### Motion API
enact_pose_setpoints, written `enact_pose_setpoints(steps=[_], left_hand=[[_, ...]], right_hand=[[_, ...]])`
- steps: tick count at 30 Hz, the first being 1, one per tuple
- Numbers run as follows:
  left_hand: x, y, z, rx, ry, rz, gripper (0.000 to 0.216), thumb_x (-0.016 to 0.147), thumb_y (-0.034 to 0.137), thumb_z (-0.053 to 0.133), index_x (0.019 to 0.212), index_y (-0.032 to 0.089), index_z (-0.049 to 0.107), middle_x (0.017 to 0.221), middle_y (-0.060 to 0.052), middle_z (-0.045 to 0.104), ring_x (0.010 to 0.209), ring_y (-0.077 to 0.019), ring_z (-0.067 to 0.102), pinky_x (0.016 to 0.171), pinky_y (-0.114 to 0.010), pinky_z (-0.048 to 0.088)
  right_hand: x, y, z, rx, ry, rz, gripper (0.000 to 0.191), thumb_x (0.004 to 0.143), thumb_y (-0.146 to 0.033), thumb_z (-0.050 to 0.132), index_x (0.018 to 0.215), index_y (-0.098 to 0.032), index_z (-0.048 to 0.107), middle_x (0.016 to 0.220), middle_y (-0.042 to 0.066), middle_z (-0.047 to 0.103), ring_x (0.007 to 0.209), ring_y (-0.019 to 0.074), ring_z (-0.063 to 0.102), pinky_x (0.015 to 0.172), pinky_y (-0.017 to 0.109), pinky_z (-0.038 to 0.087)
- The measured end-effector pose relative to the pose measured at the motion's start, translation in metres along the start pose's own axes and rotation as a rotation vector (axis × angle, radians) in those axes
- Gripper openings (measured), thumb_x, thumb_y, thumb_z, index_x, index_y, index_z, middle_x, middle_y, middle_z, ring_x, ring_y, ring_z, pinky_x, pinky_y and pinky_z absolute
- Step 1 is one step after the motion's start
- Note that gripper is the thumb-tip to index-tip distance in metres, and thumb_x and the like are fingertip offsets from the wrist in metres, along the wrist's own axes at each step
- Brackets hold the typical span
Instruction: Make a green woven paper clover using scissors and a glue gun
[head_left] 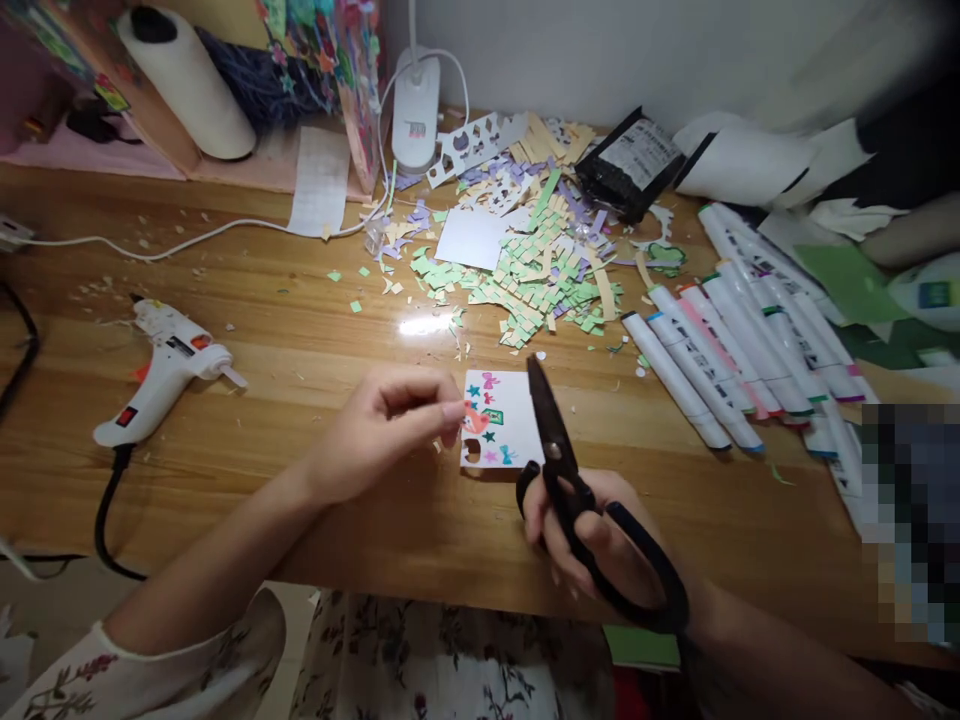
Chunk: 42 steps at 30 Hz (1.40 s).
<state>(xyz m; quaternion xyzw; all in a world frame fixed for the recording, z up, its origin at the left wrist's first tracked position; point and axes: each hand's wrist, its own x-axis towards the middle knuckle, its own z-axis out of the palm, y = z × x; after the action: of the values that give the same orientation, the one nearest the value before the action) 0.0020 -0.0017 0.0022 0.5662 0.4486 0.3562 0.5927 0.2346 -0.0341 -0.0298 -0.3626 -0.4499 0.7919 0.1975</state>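
Note:
My left hand [386,425] pinches the left edge of a small white card [519,412] between thumb and fingers. Colourful drawings of bows, stars and an orange figure cover the card's left part, and a notch is cut out of its lower left corner. Black-handled scissors [556,450] are in my right hand [592,530], fingers through the loops. Their dark blades look closed and point away from me, along the card's right edge; whether they touch it I cannot tell.
Cut paper scraps [536,270] are heaped behind the card. Several capped markers [720,350] lie at the right. A white glue gun [169,365] with a black cord rests at the left. Behind are a power strip [416,110], a black packet [630,160] and a decorated box [360,110].

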Motion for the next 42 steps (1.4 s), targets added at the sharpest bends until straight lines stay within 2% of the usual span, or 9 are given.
enact_pose_setpoints(steps=[4, 10, 16, 20, 27, 31, 35, 37, 42], left_hand=[[-0.002, 0.000, 0.015, 0.271, -0.138, 0.017, 0.026, 0.087, 0.027, 0.050, 0.066, 0.015, 0.060, 0.060, 0.001, 0.051, 0.054, -0.0091, 0.040, 0.050, -0.023, 0.028], [-0.002, -0.005, 0.026, 0.437, -0.209, 0.116, 0.024, 0.091, 0.027, 0.046, 0.074, 0.016, 0.060, 0.061, 0.002, 0.049, 0.057, -0.0101, 0.042, 0.052, -0.022, 0.031], [0.006, -0.017, 0.025, 0.728, 0.195, 0.070, 0.042, 0.080, 0.042, 0.062, 0.113, 0.019, 0.051, 0.103, -0.008, 0.056, 0.093, -0.0223, 0.052, 0.080, -0.037, 0.042], [0.010, -0.029, 0.028, 0.675, 0.187, -0.063, 0.050, 0.076, 0.040, 0.068, 0.116, 0.019, 0.047, 0.097, -0.006, 0.059, 0.083, -0.0201, 0.054, 0.072, -0.035, 0.043], [0.013, -0.027, 0.021, 0.159, 0.233, -0.118, 0.034, 0.082, 0.032, 0.061, 0.112, 0.019, 0.049, 0.078, 0.002, 0.055, 0.063, -0.0105, 0.052, 0.058, -0.024, 0.043], [0.017, -0.024, -0.007, 0.067, 0.571, -0.098, 0.039, 0.078, 0.036, 0.065, 0.109, 0.018, 0.051, 0.091, -0.004, 0.061, 0.079, -0.0149, 0.060, 0.068, -0.027, 0.049], [0.019, -0.030, -0.026, 0.546, 0.869, -0.008, 0.064, 0.072, 0.035, 0.071, 0.125, 0.018, 0.041, 0.122, -0.015, 0.046, 0.107, -0.0278, 0.052, 0.091, -0.046, 0.045], [0.018, -0.031, -0.021, 0.825, 0.820, 0.122, 0.069, 0.074, 0.033, 0.070, 0.132, 0.018, 0.036, 0.131, -0.017, 0.036, 0.121, -0.0327, 0.039, 0.102, -0.052, 0.035], [0.013, -0.025, 0.014, 0.970, 0.175, 0.305, 0.038, 0.087, 0.031, 0.057, 0.123, 0.026, 0.047, 0.129, -0.011, 0.044, 0.117, -0.0277, 0.041, 0.099, -0.049, 0.037]], right_hand=[[0.006, 0.000, -0.001, -0.145, 0.227, -0.034, 0.031, 0.082, -0.044, 0.062, 0.090, -0.014, 0.063, 0.041, -0.009, 0.046, 0.034, 0.0076, 0.043, 0.043, 0.022, 0.044], [0.014, -0.007, 0.002, -0.172, 0.358, -0.028, 0.026, 0.075, -0.040, 0.071, 0.077, -0.016, 0.061, 0.040, -0.009, 0.048, 0.031, 0.0063, 0.041, 0.036, 0.019, 0.039], [0.016, -0.025, -0.010, -0.149, 0.536, -0.115, 0.033, 0.072, -0.047, 0.071, 0.073, -0.017, 0.058, 0.034, -0.008, 0.046, 0.027, 0.0072, 0.040, 0.031, 0.020, 0.038], [0.017, -0.029, -0.021, -0.098, 0.580, -0.227, 0.032, 0.072, -0.045, 0.072, 0.071, -0.017, 0.057, 0.031, -0.010, 0.043, 0.025, 0.0066, 0.038, 0.033, 0.021, 0.044], [0.018, -0.032, -0.022, -0.089, 0.598, -0.275, 0.029, 0.072, -0.042, 0.072, 0.070, -0.017, 0.057, 0.031, -0.010, 0.043, 0.024, 0.0069, 0.039, 0.032, 0.022, 0.044], [0.021, -0.031, -0.026, -0.097, 0.583, -0.277, 0.030, 0.072, -0.043, 0.071, 0.070, -0.017, 0.057, 0.030, -0.012, 0.039, 0.025, 0.0063, 0.037, 0.033, 0.022, 0.044], [0.022, -0.021, -0.032, -0.148, 0.557, -0.250, 0.031, 0.074, -0.045, 0.070, 0.073, -0.018, 0.056, 0.032, -0.012, 0.038, 0.026, 0.0071, 0.037, 0.034, 0.022, 0.043], [0.022, -0.018, -0.033, -0.209, 0.562, -0.213, 0.032, 0.073, -0.047, 0.070, 0.074, -0.018, 0.057, 0.033, -0.011, 0.039, 0.026, 0.0078, 0.037, 0.033, 0.022, 0.041], [0.025, -0.026, -0.033, -0.444, 0.536, -0.101, 0.029, 0.074, -0.045, 0.067, 0.072, -0.017, 0.060, 0.036, -0.007, 0.046, 0.032, 0.0106, 0.047, 0.035, 0.022, 0.038]])
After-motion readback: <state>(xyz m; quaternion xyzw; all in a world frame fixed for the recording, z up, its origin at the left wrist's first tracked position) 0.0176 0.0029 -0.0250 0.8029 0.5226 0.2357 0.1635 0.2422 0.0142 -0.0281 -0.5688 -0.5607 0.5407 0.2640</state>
